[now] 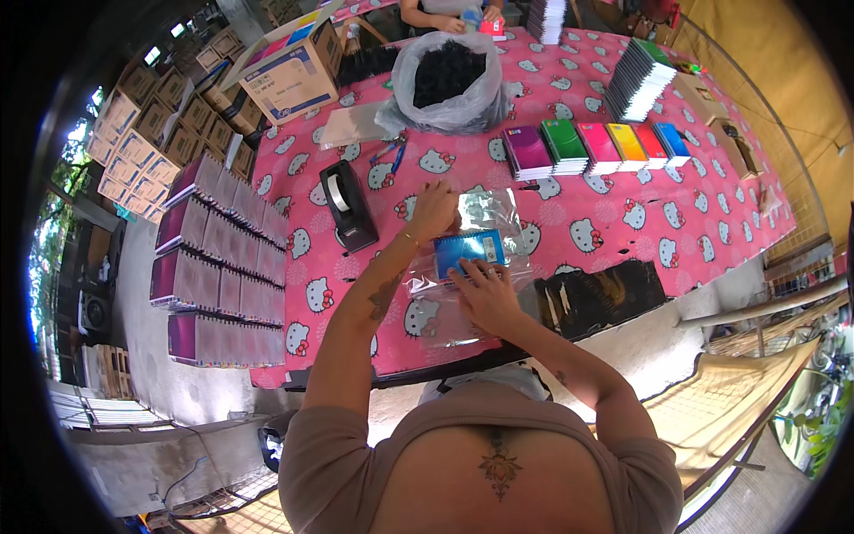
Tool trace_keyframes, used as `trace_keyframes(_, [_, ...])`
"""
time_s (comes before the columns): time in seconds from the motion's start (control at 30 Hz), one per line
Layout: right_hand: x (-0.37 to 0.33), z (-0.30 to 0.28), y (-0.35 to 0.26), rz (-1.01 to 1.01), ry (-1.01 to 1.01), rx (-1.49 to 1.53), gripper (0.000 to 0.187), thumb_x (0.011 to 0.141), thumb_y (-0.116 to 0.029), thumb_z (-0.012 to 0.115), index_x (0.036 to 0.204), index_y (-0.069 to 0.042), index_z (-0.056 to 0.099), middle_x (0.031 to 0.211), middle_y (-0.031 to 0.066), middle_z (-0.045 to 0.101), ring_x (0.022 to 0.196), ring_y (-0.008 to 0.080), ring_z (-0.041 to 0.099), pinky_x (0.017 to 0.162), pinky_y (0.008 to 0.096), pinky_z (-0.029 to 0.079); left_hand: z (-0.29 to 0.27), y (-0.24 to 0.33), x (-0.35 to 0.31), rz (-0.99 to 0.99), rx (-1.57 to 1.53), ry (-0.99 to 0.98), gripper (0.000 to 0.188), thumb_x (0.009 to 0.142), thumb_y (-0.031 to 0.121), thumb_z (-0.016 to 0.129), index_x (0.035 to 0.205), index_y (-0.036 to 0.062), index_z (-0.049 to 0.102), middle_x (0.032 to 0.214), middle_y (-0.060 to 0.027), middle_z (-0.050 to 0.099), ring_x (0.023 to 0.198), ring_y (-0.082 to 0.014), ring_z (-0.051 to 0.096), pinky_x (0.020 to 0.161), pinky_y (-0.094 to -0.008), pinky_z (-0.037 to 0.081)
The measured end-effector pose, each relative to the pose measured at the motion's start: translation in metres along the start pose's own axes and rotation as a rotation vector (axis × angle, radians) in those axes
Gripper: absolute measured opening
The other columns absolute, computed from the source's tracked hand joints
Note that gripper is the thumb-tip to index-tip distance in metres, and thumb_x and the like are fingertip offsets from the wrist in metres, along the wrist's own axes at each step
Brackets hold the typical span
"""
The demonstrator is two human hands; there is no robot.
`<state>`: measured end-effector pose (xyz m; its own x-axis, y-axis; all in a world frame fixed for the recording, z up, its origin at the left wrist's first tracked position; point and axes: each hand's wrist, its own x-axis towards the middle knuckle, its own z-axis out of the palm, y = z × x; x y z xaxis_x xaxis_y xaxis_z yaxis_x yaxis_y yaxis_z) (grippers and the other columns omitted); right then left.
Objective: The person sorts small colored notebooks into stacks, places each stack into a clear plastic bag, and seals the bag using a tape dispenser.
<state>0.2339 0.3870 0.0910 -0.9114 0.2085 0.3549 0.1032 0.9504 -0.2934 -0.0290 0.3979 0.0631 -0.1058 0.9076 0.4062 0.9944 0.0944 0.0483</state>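
A blue spiral notebook (469,249) lies at the middle of the table, with a clear plastic bag (487,210) spread around it. My right hand (486,294) rests on the notebook's lower edge, fingers spread. At the bag's far left edge, my left hand (433,212) is closed, its fingers together on the plastic; the exact grip is partly hidden. Left of my left forearm stands a black tape dispenser (349,206) with a roll of clear tape. Pens (391,155) lie just beyond my left hand.
Purple spiral notebooks (218,267) stand in rows along the left. Small coloured notebook stacks (565,145) line the right. A tall notebook stack (639,80), a plastic sack of black material (451,82) and an open carton (294,78) stand farther back. A co-worker's hands (471,20) show across the table.
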Motion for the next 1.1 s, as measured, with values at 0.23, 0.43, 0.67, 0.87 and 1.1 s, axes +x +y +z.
trace_keyframes(0.23, [-0.004, 0.0, 0.009, -0.048, -0.01, -0.021, 0.053, 0.083, -0.028, 0.068, 0.133, -0.016, 0.056, 0.139, 0.0091, 0.049, 0.125, 0.0303, 0.049, 0.097, 0.0526, 0.039, -0.035, 0.014, 0.008, -0.124, -0.16, -0.35, 0.021, 0.08, 0.014, 0.066, 0.1, 0.0091, 0.068, 0.107, -0.0097, 0.065, 0.109, -0.0282, 0.058, 0.084, -0.0425, 0.044])
trace_keyframes(0.43, [-0.003, -0.001, 0.014, -0.05, -0.023, -0.038, 0.053, 0.082, -0.028, 0.069, 0.132, -0.015, 0.057, 0.138, 0.0096, 0.049, 0.124, 0.0312, 0.049, 0.095, 0.0531, 0.04, -0.062, 0.051, -0.013, 0.066, 0.071, 0.068, 0.027, 0.081, 0.011, 0.064, 0.107, 0.0126, 0.07, 0.105, -0.008, 0.066, 0.105, -0.0267, 0.06, 0.089, -0.043, 0.044])
trace_keyframes(0.67, [-0.006, 0.007, 0.012, -0.042, 0.022, 0.001, 0.05, 0.081, -0.031, 0.07, 0.126, -0.01, 0.06, 0.138, 0.0134, 0.049, 0.127, 0.0334, 0.047, 0.102, 0.0572, 0.036, -0.07, 0.1, -0.055, -0.051, -0.009, -0.014, 0.015, 0.079, 0.012, 0.063, 0.092, 0.0071, 0.068, 0.104, -0.011, 0.066, 0.104, -0.0278, 0.062, 0.092, -0.0423, 0.046])
trace_keyframes(0.87, [-0.009, 0.021, 0.022, -0.084, -0.056, -0.072, 0.05, 0.082, -0.028, 0.068, 0.126, -0.006, 0.059, 0.142, 0.0186, 0.049, 0.138, 0.0363, 0.04, 0.112, 0.0631, 0.026, -0.048, 0.139, -0.072, -0.326, -0.126, 0.069, 0.019, 0.082, 0.011, 0.061, 0.099, 0.0046, 0.066, 0.107, -0.0143, 0.069, 0.1, -0.0323, 0.066, 0.084, -0.0424, 0.054])
trace_keyframes(1.1, [0.001, 0.025, 0.058, 0.119, 0.064, 0.515, 0.057, 0.084, -0.021, 0.063, 0.137, -0.004, 0.049, 0.138, 0.0195, 0.051, 0.137, 0.0358, 0.041, 0.112, 0.0598, 0.027, -0.076, 0.135, -0.057, -0.61, -0.517, -0.202, 0.036, 0.087, 0.008, 0.06, 0.122, 0.0059, 0.064, 0.117, -0.0159, 0.068, 0.106, -0.036, 0.066, 0.088, -0.0454, 0.054])
